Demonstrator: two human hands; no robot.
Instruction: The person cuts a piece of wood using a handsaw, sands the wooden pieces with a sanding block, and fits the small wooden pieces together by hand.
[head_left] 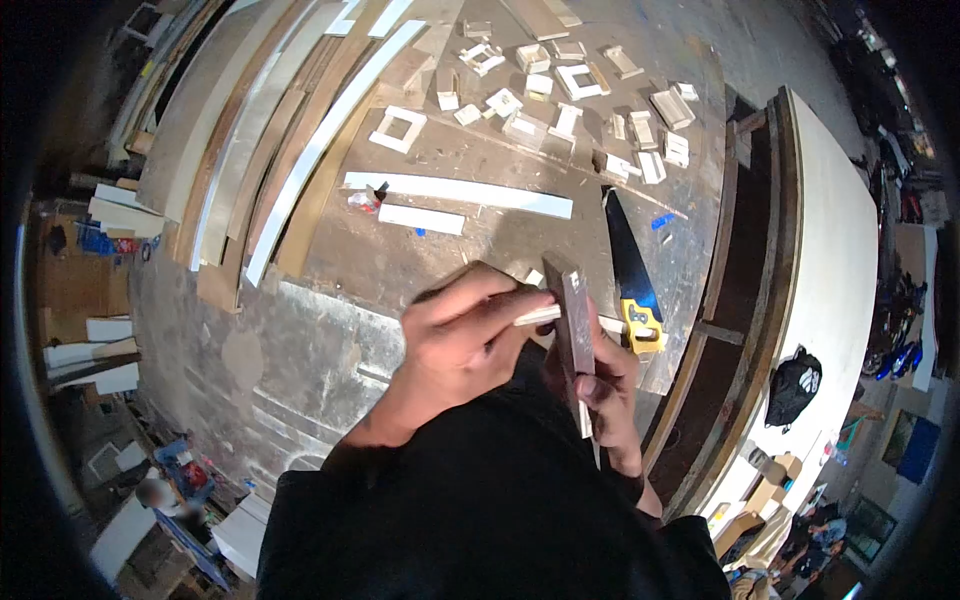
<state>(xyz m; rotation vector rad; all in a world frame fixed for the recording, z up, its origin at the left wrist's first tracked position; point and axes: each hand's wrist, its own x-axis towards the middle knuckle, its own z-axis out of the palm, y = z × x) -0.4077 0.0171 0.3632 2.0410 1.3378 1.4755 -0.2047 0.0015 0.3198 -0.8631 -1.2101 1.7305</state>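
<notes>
1. A small pale wooden piece (538, 316) is pinched between the thumb and fingers of the left hand (455, 325), its end brought up against a brown wooden bar (573, 320); whether the two touch cannot be told.
2. The bar is gripped by the right hand (608, 385), with the thumb laid along its near part and the fingers curled on its far side; it is held tilted, just beside the left fingertips.
3. A handsaw (632, 270) is laid beyond the right hand, its yellow handle nearest.
4. Ahead of the left hand, a long white strip (460, 195) and a shorter white strip (421, 219) are seen on the worktop (480, 245).
5. Farther ahead, a square frame (398, 130) is set down.
6. Well to the right of the right hand, a black bag (795, 388) is seen.
</notes>
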